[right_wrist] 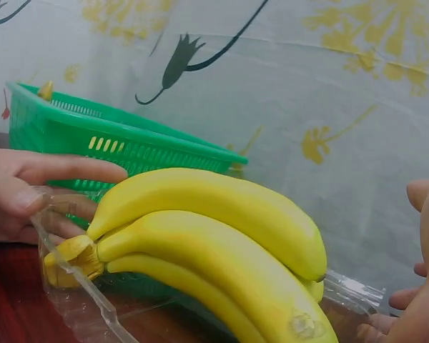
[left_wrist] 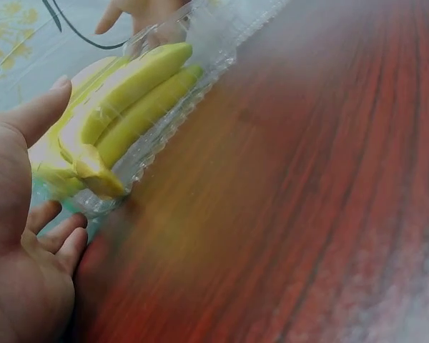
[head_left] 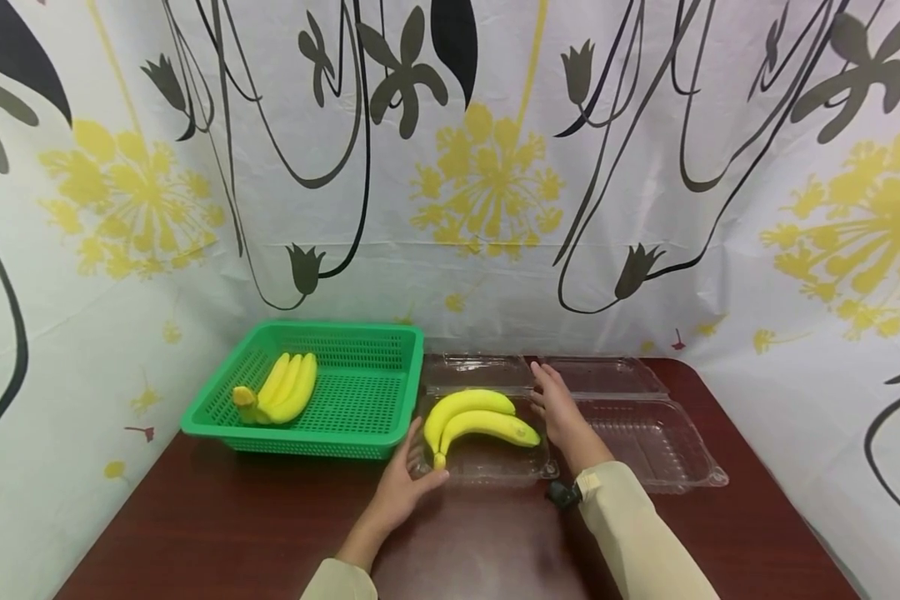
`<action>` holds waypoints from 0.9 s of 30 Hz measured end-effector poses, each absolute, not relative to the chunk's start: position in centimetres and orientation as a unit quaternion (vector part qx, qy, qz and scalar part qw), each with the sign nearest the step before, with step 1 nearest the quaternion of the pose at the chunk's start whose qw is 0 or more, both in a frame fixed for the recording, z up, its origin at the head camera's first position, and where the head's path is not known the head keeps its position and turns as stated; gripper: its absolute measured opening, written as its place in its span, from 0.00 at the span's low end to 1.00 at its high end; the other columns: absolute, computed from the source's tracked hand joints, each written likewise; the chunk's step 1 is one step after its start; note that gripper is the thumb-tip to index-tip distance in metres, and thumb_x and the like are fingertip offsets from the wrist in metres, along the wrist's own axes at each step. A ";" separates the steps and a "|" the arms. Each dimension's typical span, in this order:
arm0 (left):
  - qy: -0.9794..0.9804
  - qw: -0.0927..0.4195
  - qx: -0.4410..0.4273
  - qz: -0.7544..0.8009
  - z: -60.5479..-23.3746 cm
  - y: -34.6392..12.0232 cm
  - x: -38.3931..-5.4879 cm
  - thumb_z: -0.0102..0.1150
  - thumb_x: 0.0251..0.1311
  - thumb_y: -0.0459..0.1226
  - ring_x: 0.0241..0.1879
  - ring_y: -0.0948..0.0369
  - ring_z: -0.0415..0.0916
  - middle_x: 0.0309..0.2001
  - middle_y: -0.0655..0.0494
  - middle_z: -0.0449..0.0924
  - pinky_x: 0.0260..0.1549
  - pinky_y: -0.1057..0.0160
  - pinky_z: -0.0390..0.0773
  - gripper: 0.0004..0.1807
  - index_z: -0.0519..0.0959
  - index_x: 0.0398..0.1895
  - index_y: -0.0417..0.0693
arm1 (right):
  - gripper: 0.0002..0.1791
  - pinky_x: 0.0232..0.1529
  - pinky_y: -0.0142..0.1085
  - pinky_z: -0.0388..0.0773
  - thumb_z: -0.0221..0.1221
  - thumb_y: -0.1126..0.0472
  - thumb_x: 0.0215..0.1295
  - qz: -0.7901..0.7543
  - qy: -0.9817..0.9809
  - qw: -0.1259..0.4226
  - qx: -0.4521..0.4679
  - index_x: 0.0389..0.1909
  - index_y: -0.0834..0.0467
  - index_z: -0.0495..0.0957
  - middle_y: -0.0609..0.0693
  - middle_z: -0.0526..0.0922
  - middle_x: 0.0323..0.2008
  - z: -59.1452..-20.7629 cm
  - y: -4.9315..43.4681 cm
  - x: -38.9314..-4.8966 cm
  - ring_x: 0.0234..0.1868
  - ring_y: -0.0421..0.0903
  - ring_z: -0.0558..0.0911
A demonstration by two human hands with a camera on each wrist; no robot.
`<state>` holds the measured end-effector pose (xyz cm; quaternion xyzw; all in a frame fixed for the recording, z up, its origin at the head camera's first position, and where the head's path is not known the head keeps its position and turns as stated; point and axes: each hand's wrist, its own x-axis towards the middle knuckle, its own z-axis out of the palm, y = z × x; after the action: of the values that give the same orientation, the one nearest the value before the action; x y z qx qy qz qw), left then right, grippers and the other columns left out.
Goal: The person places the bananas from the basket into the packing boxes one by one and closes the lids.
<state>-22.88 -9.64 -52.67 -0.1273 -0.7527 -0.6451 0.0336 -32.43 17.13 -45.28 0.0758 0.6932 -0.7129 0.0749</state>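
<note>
A bunch of yellow bananas point(head_left: 487, 423) lies in an open clear plastic clamshell container point(head_left: 487, 477), its stem toward the left front corner. My left hand point(head_left: 397, 492) is at the container's left side, thumb apart from the fingers. In the left wrist view that hand point(left_wrist: 21, 264) has loosely bent fingers around the stem end, with nothing gripped. My right hand point(head_left: 562, 417) stands at the container's right side, fingers extended. The right wrist view shows the bananas point(right_wrist: 200, 243) between both hands; whether either hand touches the container is unclear.
Left of the container, a green plastic basket point(head_left: 307, 446) holds another banana bunch point(head_left: 292, 392). A second open clear clamshell point(head_left: 645, 437) lies on the right. Both lids fold back toward the patterned curtain point(head_left: 480, 283). Everything stands on a dark red-brown wooden table point(head_left: 217, 517).
</note>
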 end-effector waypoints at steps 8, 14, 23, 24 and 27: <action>-0.748 0.000 -0.139 -0.649 -51.6 -10.1 -22.3 0.72 0.50 0.32 0.65 0.39 0.60 0.71 0.40 0.57 0.62 0.40 0.62 0.55 0.48 0.77 0.46 | 0.41 0.70 0.53 0.52 0.46 0.41 0.74 -0.738 0.668 0.042 0.089 0.77 0.57 0.41 0.62 0.49 0.74 -45.5 17.4 -31.8 0.72 0.61 0.54; -0.755 -0.010 -0.135 -0.641 -52.5 -10.3 -22.9 0.74 0.48 0.32 0.64 0.38 0.62 0.70 0.37 0.58 0.61 0.40 0.63 0.57 0.47 0.78 0.51 | 0.40 0.70 0.50 0.52 0.48 0.42 0.73 -0.752 0.652 -0.005 0.098 0.76 0.59 0.48 0.61 0.54 0.73 -45.7 17.2 -31.3 0.72 0.58 0.56; -0.748 -0.015 -0.134 -0.649 -49.9 -10.2 -21.6 0.73 0.47 0.30 0.63 0.34 0.61 0.68 0.32 0.59 0.61 0.38 0.61 0.56 0.47 0.77 0.43 | 0.34 0.69 0.46 0.55 0.48 0.47 0.75 -0.777 0.617 -0.069 0.106 0.72 0.63 0.53 0.64 0.59 0.69 -46.0 16.8 -31.0 0.69 0.58 0.61; -0.749 -0.014 -0.135 -0.648 -49.5 -10.1 -21.4 0.73 0.47 0.30 0.63 0.34 0.61 0.68 0.32 0.59 0.61 0.38 0.61 0.56 0.47 0.77 0.42 | 0.34 0.69 0.46 0.55 0.48 0.49 0.75 -0.780 0.612 -0.077 0.104 0.72 0.64 0.54 0.66 0.60 0.68 -46.0 16.7 -30.9 0.69 0.58 0.61; -0.752 -0.013 -0.133 -0.645 -49.0 -10.1 -21.1 0.73 0.48 0.30 0.62 0.34 0.62 0.67 0.32 0.60 0.61 0.39 0.62 0.56 0.48 0.76 0.41 | 0.31 0.69 0.45 0.56 0.48 0.52 0.76 -0.787 0.600 -0.100 0.103 0.70 0.66 0.55 0.67 0.61 0.66 -46.1 16.6 -30.8 0.68 0.58 0.63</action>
<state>-21.09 -10.07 -48.96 -0.1333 -0.7524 -0.6450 -0.0134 -30.85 16.58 -46.13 0.1030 0.5998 -0.7872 -0.1001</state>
